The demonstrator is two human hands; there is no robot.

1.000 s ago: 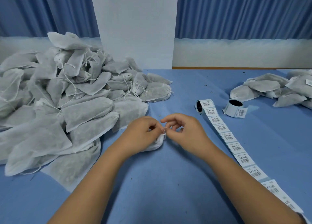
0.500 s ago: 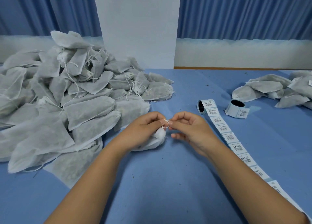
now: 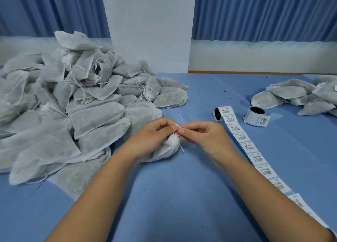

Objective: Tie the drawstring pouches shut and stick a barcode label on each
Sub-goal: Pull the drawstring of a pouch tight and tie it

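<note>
light: even, soft, bluish | shadows: faint | focus: mostly sharp | edges: wide-angle bending | glare: none

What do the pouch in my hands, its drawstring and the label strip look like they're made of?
Pouch: probably thin non-woven fabric, matte white, softly creased, faintly see-through. Drawstring: thin white cord, perhaps cotton. Label strip: printed paper stickers on pale blue backing, fed flat off its roll.

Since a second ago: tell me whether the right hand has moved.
Yes, slightly: the right hand, pinching the drawstring, has shifted forward, toward the label roll.
</note>
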